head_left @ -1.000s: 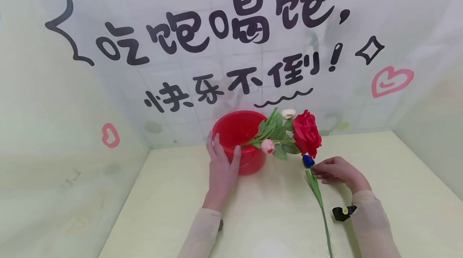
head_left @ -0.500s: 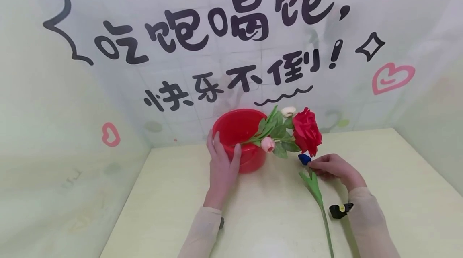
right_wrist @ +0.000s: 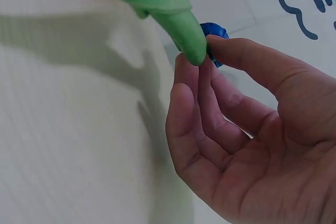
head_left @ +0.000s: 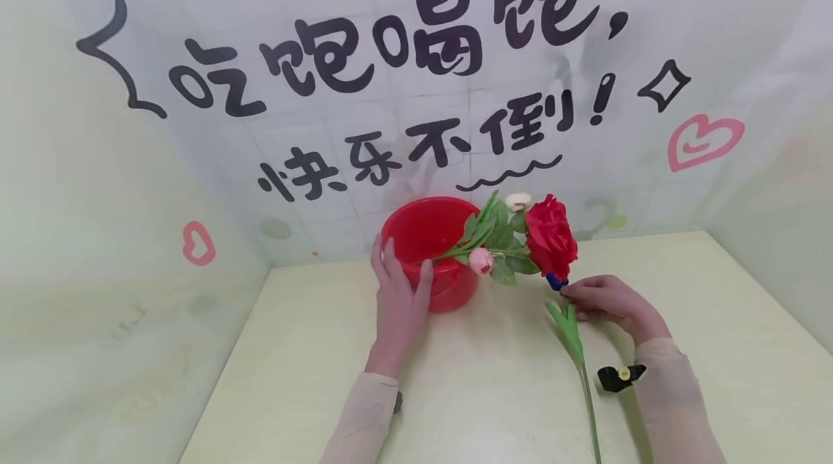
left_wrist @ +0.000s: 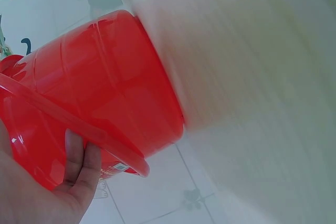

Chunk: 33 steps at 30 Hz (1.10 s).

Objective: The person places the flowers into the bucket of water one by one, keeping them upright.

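A red plastic bucket [head_left: 449,292] stands on the table, and my left hand [head_left: 398,308] holds it at its near left side, fingers and thumb about the rim. In the left wrist view the bucket's handle [left_wrist: 58,109] hangs across its wall by my fingers. My right hand [head_left: 614,303] pinches a blue tulip [head_left: 574,340] just under its bloom. Its bloom is partly hidden behind a red rose [head_left: 552,236], and its stem runs toward the near edge. The rose leans out of the bucket with green leaves, a pink bud [head_left: 481,261] and a cream bud [head_left: 518,202].
The pale table [head_left: 494,399] reaches back to a translucent wall sheet [head_left: 312,233] printed with black lettering and pink hearts. Side sheets stand left and right. A black wrist camera [head_left: 618,377] sits at the right cuff.
The tulip's bloom shifts slightly left, then back right and up behind the rose, with my right hand. My left hand stays at the bucket.
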Each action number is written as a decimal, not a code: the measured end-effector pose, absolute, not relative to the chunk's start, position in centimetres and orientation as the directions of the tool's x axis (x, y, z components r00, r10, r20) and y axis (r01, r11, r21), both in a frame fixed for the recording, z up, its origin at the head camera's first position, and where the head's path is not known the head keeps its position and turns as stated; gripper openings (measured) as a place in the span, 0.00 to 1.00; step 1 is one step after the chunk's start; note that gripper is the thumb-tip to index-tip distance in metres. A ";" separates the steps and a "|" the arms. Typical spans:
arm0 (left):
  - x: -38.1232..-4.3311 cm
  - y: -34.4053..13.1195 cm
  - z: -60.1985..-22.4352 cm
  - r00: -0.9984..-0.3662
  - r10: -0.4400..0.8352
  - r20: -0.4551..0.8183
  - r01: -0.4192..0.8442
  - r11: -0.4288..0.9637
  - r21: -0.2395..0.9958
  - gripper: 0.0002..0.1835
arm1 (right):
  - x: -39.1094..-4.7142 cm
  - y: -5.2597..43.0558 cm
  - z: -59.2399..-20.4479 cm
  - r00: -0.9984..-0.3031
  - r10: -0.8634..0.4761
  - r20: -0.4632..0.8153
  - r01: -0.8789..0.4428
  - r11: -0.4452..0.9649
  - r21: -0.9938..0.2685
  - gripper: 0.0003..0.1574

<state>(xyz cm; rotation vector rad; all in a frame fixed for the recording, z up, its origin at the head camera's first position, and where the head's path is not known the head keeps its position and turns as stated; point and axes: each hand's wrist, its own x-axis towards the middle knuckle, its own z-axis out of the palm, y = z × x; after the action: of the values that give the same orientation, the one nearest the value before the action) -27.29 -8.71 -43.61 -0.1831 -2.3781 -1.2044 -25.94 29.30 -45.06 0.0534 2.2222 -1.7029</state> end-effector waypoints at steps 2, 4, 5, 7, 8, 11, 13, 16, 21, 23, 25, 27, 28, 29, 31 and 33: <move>-27.3 -8.8 -43.6 -0.881 -0.087 0.465 0.324 0.605 0.727 0.56 | -25.8 29.4 -44.8 -0.949 -0.157 -0.274 0.221 0.290 -0.931 0.27; -27.3 -8.8 -43.6 -0.880 -0.086 0.468 0.327 0.604 0.727 0.56 | -25.8 29.6 -44.5 -0.955 -0.145 -0.257 0.207 0.292 -0.934 0.29; -27.4 -8.8 -43.6 -0.879 -0.086 0.469 0.329 0.604 0.726 0.56 | -25.7 29.7 -44.4 -0.959 -0.139 -0.248 0.201 0.286 -0.937 0.29; -27.4 -8.8 -43.6 -0.878 -0.085 0.472 0.330 0.606 0.724 0.56 | -25.7 29.9 -44.1 -0.964 -0.125 -0.236 0.197 0.265 -0.944 0.30; -27.4 -8.8 -43.5 -0.877 -0.084 0.472 0.331 0.607 0.722 0.57 | -25.7 30.0 -44.0 -0.966 -0.122 -0.230 0.194 0.248 -0.949 0.29; -27.4 -8.8 -43.5 -0.877 -0.085 0.473 0.330 0.608 0.722 0.56 | -25.6 30.3 -43.6 -0.972 -0.117 -0.202 0.179 0.186 -0.966 0.27; -27.3 -8.8 -43.5 -0.877 -0.085 0.473 0.330 0.608 0.722 0.56 | -25.5 30.5 -43.3 -0.977 -0.113 -0.181 0.163 0.152 -0.975 0.23; -27.3 -8.8 -43.5 -0.878 -0.087 0.470 0.325 0.612 0.721 0.56 | -25.2 30.8 -42.8 -0.984 -0.104 -0.144 0.130 0.125 -0.984 0.14; -27.2 -8.8 -43.5 -0.883 -0.087 0.461 0.316 0.617 0.721 0.57 | -24.9 31.2 -41.9 -0.993 -0.083 -0.083 0.076 0.088 -0.993 0.08; -27.2 -8.8 -43.5 -0.884 -0.086 0.460 0.316 0.616 0.722 0.57 | -24.7 31.3 -41.5 -0.996 -0.068 -0.062 0.057 0.074 -0.996 0.08; -27.2 -8.8 -43.5 -0.883 -0.085 0.462 0.319 0.613 0.723 0.57 | -24.5 31.4 -41.1 -0.998 -0.053 -0.043 0.039 0.072 -0.997 0.08; -27.2 -8.8 -43.5 -0.881 -0.083 0.465 0.324 0.611 0.722 0.57 | -24.2 31.4 -40.6 -0.999 -0.037 -0.022 0.020 0.057 -0.998 0.07; -27.2 -8.9 -43.5 -0.881 -0.083 0.465 0.324 0.611 0.722 0.57 | -24.1 31.4 -40.4 -0.999 -0.032 -0.009 0.008 0.042 -0.999 0.07; -27.2 -8.9 -43.5 -0.881 -0.082 0.466 0.325 0.611 0.722 0.57 | -24.0 31.4 -40.2 -1.000 -0.027 0.001 -0.002 0.024 -1.000 0.07; -27.2 -8.9 -43.5 -0.880 -0.082 0.467 0.326 0.612 0.721 0.57 | -23.8 31.4 -39.8 -0.999 -0.025 0.027 -0.027 -0.008 -1.000 0.08; -27.2 -8.9 -43.5 -0.880 -0.082 0.467 0.325 0.612 0.721 0.57 | -23.6 31.4 -39.5 -0.999 -0.022 0.049 -0.048 -0.040 -0.998 0.09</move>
<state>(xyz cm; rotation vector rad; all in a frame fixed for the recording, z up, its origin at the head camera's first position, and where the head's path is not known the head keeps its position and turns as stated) -27.19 -8.87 -43.51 -0.1923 -2.3795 -1.1931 -23.61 31.40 -39.48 -0.0799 2.1887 -2.2777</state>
